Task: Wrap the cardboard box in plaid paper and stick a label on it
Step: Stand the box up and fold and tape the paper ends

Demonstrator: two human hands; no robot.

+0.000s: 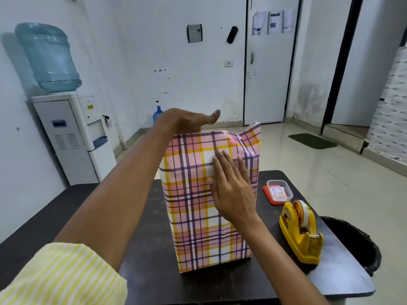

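The box [193,216] stands upright on its end in the middle of a dark table [141,234], its visible faces covered in pink, yellow and purple plaid paper [187,155]. At the top right corner a loose flap of the paper [252,137] sticks up above the rest, creased and not folded down.

The left hand [187,119] lies over the far top edge of the box, its thumb stretched straight out to the right. Its fingers drop behind the box and are hidden, so whether they grip the paper cannot be told. The arm comes out of a yellow-striped sleeve [61,276].

The right hand [233,183] lies flat against the near face of the box, towards its upper right, with straight fingers [222,159] close together pointing up. It presses on the paper and holds nothing.

To the right on the table sits a yellow tape dispenser [301,232] with a roll of clear tape. Just beyond it is a small clear container [280,190] resting on a red lid [267,194], with red-bordered labels [277,191] inside. A bin with a black liner [356,243] stands beside the table's right edge. A water dispenser [72,133] stands against the far left wall.
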